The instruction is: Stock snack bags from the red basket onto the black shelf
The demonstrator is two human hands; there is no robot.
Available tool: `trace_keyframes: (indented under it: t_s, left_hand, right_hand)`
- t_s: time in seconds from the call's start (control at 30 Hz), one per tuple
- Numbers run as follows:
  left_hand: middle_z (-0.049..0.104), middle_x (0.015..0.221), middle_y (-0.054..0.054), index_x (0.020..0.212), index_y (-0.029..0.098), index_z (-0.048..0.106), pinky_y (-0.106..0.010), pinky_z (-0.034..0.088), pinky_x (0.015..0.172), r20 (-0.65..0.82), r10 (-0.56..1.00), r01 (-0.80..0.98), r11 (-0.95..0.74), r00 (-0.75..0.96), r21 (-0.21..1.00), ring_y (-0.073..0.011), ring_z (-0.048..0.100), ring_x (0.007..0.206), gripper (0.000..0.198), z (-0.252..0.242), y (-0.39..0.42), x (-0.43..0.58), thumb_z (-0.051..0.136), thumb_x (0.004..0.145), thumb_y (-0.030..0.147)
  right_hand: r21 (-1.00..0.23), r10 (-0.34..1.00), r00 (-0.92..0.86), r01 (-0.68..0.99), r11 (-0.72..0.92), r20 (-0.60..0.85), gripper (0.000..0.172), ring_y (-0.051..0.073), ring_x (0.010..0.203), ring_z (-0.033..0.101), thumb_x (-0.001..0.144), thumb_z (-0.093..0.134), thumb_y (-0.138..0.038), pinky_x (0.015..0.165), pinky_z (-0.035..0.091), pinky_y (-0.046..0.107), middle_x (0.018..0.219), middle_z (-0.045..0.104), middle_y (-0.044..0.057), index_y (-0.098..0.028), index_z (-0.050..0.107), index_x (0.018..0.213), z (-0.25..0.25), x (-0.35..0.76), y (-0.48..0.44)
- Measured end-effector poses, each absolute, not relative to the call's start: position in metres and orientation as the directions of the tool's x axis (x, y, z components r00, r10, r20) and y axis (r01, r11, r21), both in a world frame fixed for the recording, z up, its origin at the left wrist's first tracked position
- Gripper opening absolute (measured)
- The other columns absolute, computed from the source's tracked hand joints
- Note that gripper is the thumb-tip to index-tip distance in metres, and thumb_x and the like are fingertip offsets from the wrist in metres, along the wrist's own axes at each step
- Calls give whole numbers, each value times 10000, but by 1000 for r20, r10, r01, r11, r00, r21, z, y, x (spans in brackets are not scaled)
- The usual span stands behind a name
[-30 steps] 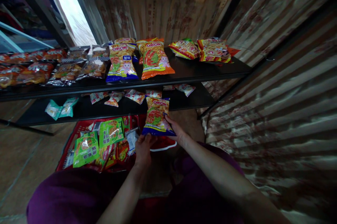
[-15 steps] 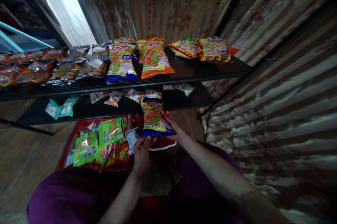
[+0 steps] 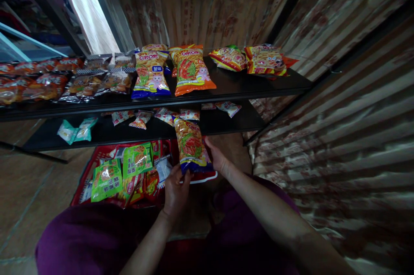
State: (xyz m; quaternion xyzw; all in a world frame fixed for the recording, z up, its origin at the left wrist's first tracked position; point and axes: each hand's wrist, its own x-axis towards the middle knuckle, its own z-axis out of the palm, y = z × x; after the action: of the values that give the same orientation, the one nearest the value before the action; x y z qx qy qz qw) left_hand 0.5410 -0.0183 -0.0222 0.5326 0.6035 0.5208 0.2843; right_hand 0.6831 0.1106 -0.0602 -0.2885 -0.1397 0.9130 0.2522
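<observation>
L fingers (image 3: 176, 175) pinched on snack bag (image 3: 190, 143) btm | R fingers (image 3: 211, 147) at its R side, part hid, grip unclear

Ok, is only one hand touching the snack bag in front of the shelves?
No, the left hand grips the bottom edge of the snack bag while the right hand touches its right side.

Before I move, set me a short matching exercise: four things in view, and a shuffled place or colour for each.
1. Held snack bag
2. Teal packets
3. Green packets
4. Left hand

A. In the red basket
B. At the bag's bottom edge
C. Blue along its bottom edge
D. On the left part of the lower shelf

Pairs: 1-C, 2-D, 3-A, 4-B
</observation>
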Motion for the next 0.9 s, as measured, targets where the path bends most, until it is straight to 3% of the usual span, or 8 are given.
trace_keyframes:
  t_s: [0.17,0.33,0.57,0.67,0.77,0.83,0.9]
  left_hand:
    - [688,926,-100,897,154,700,-283,558,804,380,909,588,-215,-172,780,-176,672,887,198,-25,-25,542,503,875,157]
    - [686,1021,-111,983,167,692,-324,541,887,411,895,613,-229,-172,756,-197,661,979,226,-35,-30,545,490,884,170]
    - [666,1138,-108,959,228,740,-370,445,1016,153,957,303,-74,-245,950,-251,596,1121,197,-25,-36,542,604,817,249]
    - [605,1272,-94,1072,240,699,-400,429,1026,-79,963,-73,63,-256,995,-271,522,1224,312,-20,-33,539,644,792,368]
    - [595,1281,-130,1267,221,553,-421,514,894,-349,914,-479,216,-208,851,-285,578,1154,546,-16,-22,534,557,820,536]
    - [619,1238,-145,1282,204,527,-404,528,850,-393,899,-507,253,-191,824,-281,615,1089,593,-12,-11,531,577,803,549]
    - [648,1186,-130,1200,193,586,-369,524,841,-354,909,-405,246,-219,881,-262,634,1039,542,-8,1,529,664,753,489]
  right_hand:
    - [-347,515,-710,-386,-855,-480,595,234,984,676,939,251,-573,945,489,455,1027,714,123,-132,562,1190,-60,682,109]
    - [-360,512,-723,-374,-855,-464,550,228,983,677,933,317,-549,962,477,441,1047,711,131,-126,569,1179,-70,684,113]
    - [-444,552,-680,-354,-823,-482,486,238,953,687,915,393,-505,947,489,443,1024,722,126,-132,591,1155,-75,687,113]
    - [-495,605,-620,-369,-787,-500,407,232,917,699,907,452,-420,937,503,428,1012,728,116,-137,588,1167,-75,690,114]
    - [-500,616,-561,-368,-784,-554,362,228,892,706,907,472,-351,918,519,416,981,737,113,-132,586,1172,-73,691,115]
    - [-502,608,-550,-352,-790,-572,344,228,885,709,911,471,-318,908,526,414,963,740,114,-130,582,1177,-72,691,114]
    - [-512,603,-559,-332,-792,-569,337,226,884,709,909,473,-292,907,528,418,955,741,113,-128,574,1187,-70,690,113]
